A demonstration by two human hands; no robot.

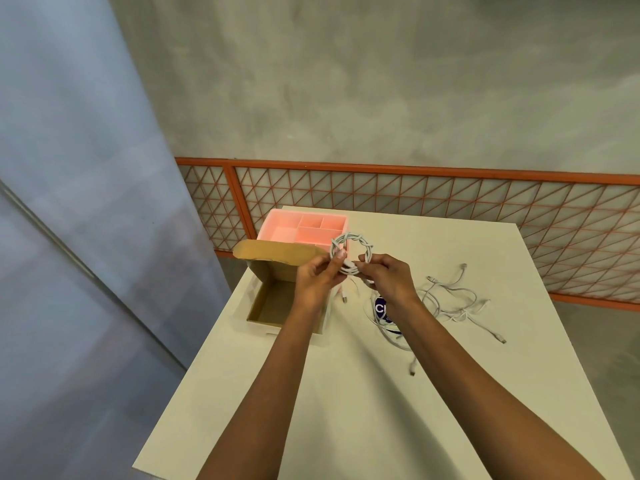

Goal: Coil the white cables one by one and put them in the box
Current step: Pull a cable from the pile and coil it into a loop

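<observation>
A white cable wound into a small ring (356,244) is held up above the table between both hands. My left hand (317,277) pinches the ring's left side and my right hand (389,275) grips its lower right side; a loose end with a plug (344,296) dangles below. The open cardboard box (273,306) sits just left of and under my left hand, lid flap raised behind it; its visible inside shows bare cardboard. A tangle of loose white cables (450,303) lies on the table to the right of my right hand.
A pink divided organiser tray (277,220) stands behind the box at the table's far edge. A dark blue label or card (381,310) lies under the cables. The white table (415,393) ends at the left beside a grey partition; an orange mesh railing runs behind.
</observation>
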